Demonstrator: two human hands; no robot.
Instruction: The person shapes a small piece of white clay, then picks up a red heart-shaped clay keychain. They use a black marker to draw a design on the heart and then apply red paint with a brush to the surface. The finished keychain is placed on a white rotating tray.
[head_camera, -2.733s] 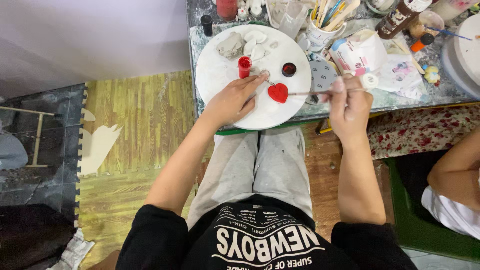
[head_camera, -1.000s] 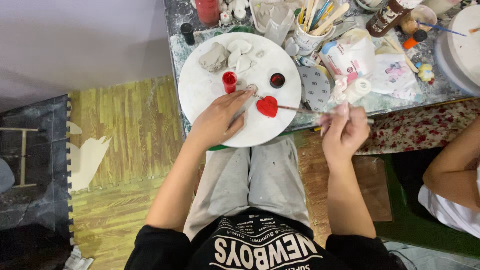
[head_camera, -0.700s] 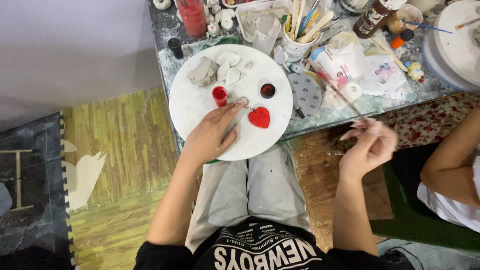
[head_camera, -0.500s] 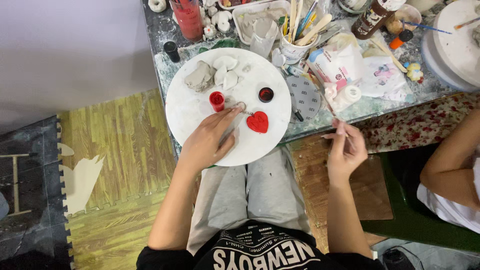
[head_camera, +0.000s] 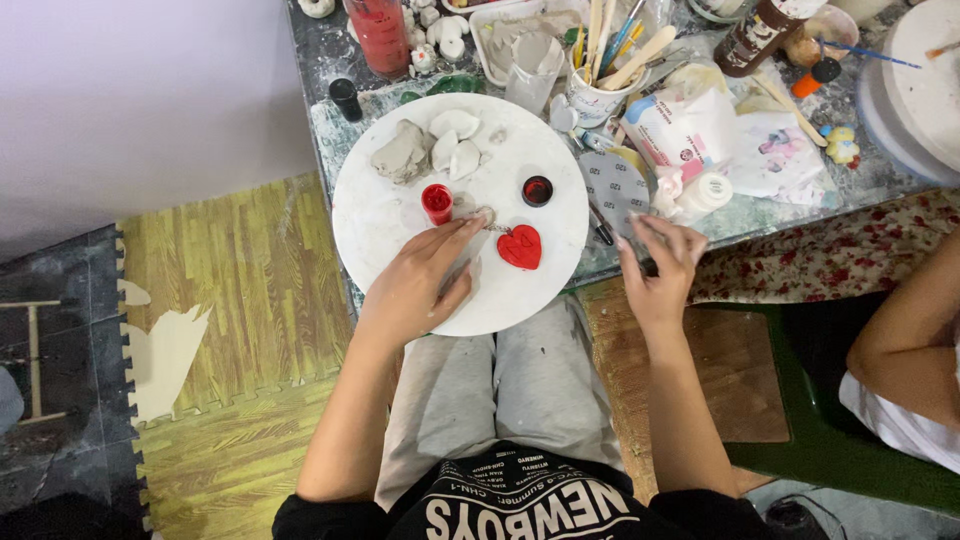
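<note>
From the head camera, your left hand (head_camera: 420, 285) lies flat and open on the white round board (head_camera: 380, 215), fingertips just beside the red heart (head_camera: 520, 246). Your right hand (head_camera: 655, 270) hovers at the table edge (head_camera: 760, 215), fingers loosely spread; I cannot tell whether it holds anything. A careless sweep could smear the heart or tip the small red paint pot (head_camera: 437, 203).

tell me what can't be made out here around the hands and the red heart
Head view, the only one:
- Right hand: whether it holds anything; fingers curl at the table edge and hide it.
- Left hand: its palm covers part of the white board.
- Small ring beside the red heart: too small to tell if joined.
- Grey lumps: shape unclear.
- Second white board: cut by the right edge.
</note>
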